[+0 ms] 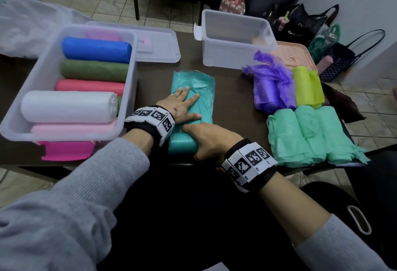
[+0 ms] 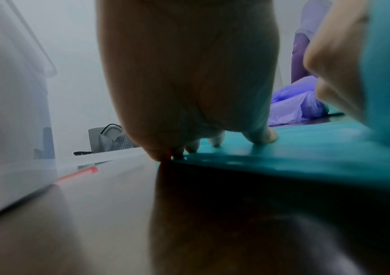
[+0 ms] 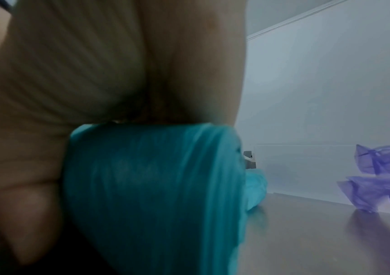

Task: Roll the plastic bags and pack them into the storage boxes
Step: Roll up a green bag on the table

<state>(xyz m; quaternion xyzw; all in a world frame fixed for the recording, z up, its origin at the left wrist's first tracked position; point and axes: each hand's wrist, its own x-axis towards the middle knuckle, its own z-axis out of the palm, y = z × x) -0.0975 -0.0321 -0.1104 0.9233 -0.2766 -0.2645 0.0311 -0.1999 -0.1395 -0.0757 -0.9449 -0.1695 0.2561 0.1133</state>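
A teal plastic bag lies flat on the dark table, its near end rolled into a thick roll. My left hand presses flat on the unrolled part with straight, spread fingers. My right hand curls over the teal roll and grips it, thumb under its near side. A clear storage box on the left holds blue, green, coral, white and pink rolls. A second clear box stands at the back, nothing showing inside.
Purple bags, lime bags and mint green bags lie at the right. A clear lid lies behind the left box, a peach lid behind the piles. Handbags sit on the floor, right.
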